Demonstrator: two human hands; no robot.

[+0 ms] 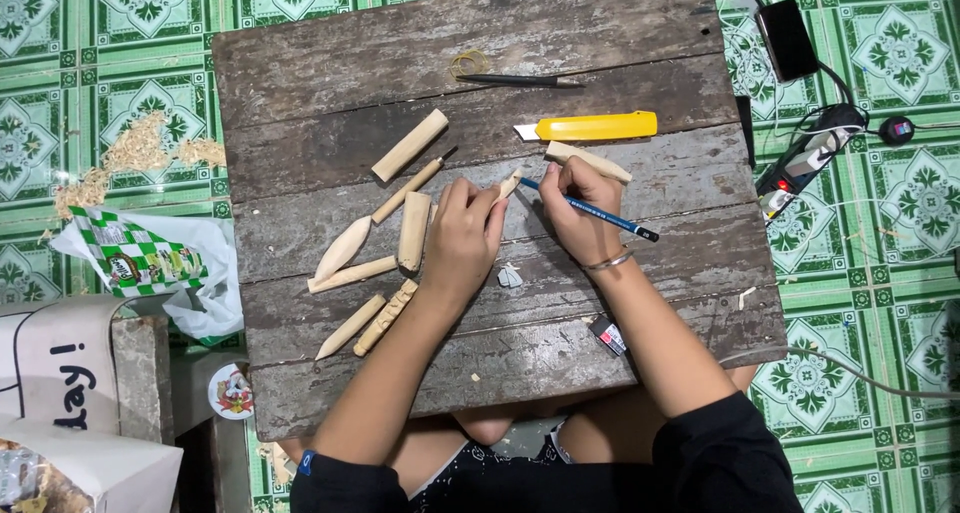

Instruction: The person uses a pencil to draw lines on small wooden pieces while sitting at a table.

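A small pale wooden piece [509, 185], whittled to a blunt point, pokes out from the left hand [462, 235], which is closed around it on the weathered plank table [480, 43]. Only its tip shows (the rest sits under the fingers, so its length and any carving cannot be made out). The right hand [577, 205] is closed on a blue pencil [590, 211], the point set against the tip of the wood, just between the two hands; the dark end slants away over the wrist. A second pale stick [590, 160] lies half hidden behind the right hand's knuckles. To the left of the left hand lie several carved wooden sticks [395, 243], and beyond the hands a yellow utility knife [590, 127].
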